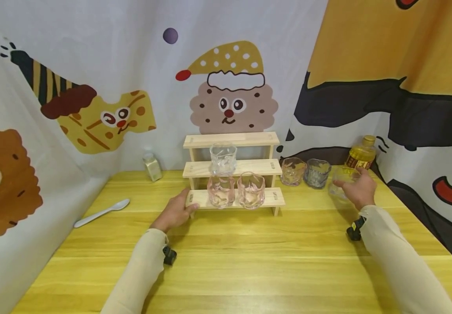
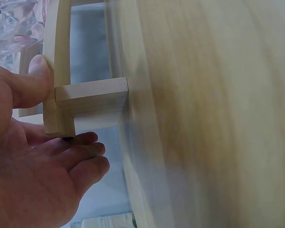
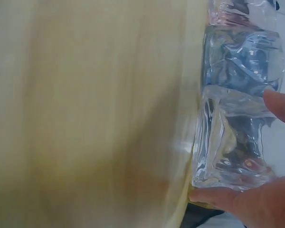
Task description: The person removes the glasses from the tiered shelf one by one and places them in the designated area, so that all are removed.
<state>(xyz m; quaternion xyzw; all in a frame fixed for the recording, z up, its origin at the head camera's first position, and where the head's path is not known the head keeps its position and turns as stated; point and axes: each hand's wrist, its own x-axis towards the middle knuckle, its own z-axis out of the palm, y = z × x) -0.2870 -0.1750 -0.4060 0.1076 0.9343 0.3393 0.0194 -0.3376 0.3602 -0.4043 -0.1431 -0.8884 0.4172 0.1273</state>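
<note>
Clear, wavy-walled glass tumbler (image 1: pixel 340 188) at the right side of a yellow wood-grain desk (image 1: pixel 249 261): we see the right hand (image 1: pixel 359 190) pinch it between thumb and fingers, though we cannot tell whether its base bears on the wood. We judge it stiff, fairly heavy for its bulk, slick and easily chipped; its uneven sides should give some purchase, and we would take it low around the body, sparing the rim. Just beside it stands a smoky blue-grey glass tumbler (image 1: pixel 317 174), close enough to knock, with a faintly pink glass tumbler (image 1: pixel 292 172) beyond; behind, a yellow oil bottle with a gold cap (image 1: pixel 361 152) crowds the fingers. Across the desk, the left hand (image 1: pixel 175 212) grips the near left end of a pale wooden three-tier rack (image 1: pixel 231 140), its thumb on top of the plank. Two pink-tinted glass tumblers (image 1: pixel 251 192) fill the middle of that lowest step, and a colourless glass tumbler (image 1: pixel 223 160) occupies the one above, so we find bare wood only around them.
</note>
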